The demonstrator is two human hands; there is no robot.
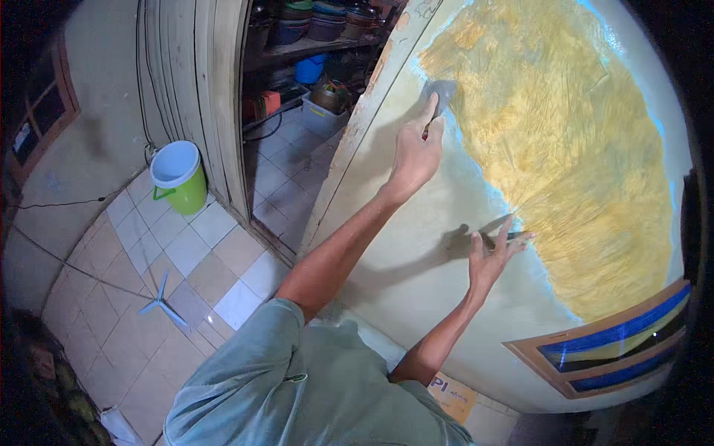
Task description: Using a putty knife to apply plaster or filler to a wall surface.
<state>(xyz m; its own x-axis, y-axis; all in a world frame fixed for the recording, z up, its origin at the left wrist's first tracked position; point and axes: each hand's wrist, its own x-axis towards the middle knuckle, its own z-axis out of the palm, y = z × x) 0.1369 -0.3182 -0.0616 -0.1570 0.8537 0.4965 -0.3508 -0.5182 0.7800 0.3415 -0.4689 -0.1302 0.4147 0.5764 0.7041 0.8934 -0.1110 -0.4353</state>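
Yellow textured coating covers much of the wall (416,245). Against it, the left hand (415,152) grips a grey trowel (443,95) at the coating's upper edge. Lower down, the right hand (492,256) is spread, fingertips touching the wall. A green bucket (179,177) stands on the tiled floor (171,253).

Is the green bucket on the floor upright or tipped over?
Upright: the green bucket stands on the tiled floor, its round rim facing up.
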